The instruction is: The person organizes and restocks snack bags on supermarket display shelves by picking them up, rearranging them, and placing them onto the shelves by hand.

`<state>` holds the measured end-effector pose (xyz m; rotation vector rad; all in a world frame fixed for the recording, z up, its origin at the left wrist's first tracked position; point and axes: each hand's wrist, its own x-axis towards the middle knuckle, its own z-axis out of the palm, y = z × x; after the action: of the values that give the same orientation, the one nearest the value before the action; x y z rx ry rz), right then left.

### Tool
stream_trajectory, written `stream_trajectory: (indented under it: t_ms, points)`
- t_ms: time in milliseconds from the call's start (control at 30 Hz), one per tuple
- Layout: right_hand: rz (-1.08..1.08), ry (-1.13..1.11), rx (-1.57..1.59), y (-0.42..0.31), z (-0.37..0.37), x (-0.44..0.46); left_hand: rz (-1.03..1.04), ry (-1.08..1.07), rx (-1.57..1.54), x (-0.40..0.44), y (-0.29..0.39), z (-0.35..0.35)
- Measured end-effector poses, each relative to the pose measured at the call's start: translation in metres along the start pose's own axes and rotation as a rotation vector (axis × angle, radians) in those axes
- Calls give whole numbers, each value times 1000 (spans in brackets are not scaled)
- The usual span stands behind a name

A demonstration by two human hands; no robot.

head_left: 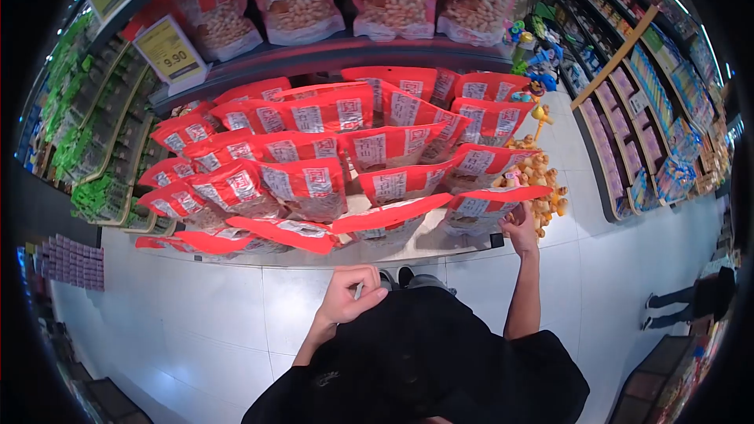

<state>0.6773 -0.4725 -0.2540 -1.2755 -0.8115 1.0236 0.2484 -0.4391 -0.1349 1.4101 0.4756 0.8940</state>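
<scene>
Rows of red and clear bags point(318, 180) stand upright on a low shelf in front of me. My right hand point(520, 229) is at the front right bag point(475, 212), its fingers pinched at that bag's right edge. In front of the shelf, near my body, my left hand point(353, 292) is curled with thumb and fingers drawn together; nothing shows in it. Beside my right hand hang small yellow-brown plush toys point(550, 196).
Above is a shelf point(314, 53) of red peanut bags point(393, 0) with a yellow price sign point(170, 51). Green packages point(78, 141) fill racks at left. Stocked shelves point(628, 126) line the right. Another person point(703, 296) stands at the far right.
</scene>
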Motion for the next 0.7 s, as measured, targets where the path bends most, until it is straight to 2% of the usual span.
stream_trajectory:
  t_ms: [133, 167, 200, 267, 400, 500, 533, 633, 700]
  points:
    - [95, -61, -114, 15, -10, 12, 0, -4, 60, 1, -7, -7]
    - [250, -48, -191, 18, -21, 18, -18, -6, 81, 3, -9, -8]
    - [237, -53, -193, 18, -22, 19, -4, -4, 85, 6, -11, -9]
    - [212, -205, -289, 16, -29, 21, 12, -18, 147, 14, -15, -10]
    - [58, -228, -197, 13, -12, 16, 59, -34, 214, 31, -18, -4]
    - [121, -170, -239, 25, -21, 20, 24, -56, 233, 46, -21, 7]
    - [95, -109, -115, 31, -26, 17, 25, -43, 234, 55, -25, 17]
    - [81, -65, -57, 17, -41, 4, 11, -70, 256, 70, -24, 29]
    - [-18, -59, 127, -10, -45, -5, -122, -75, 145, 81, -19, 39]
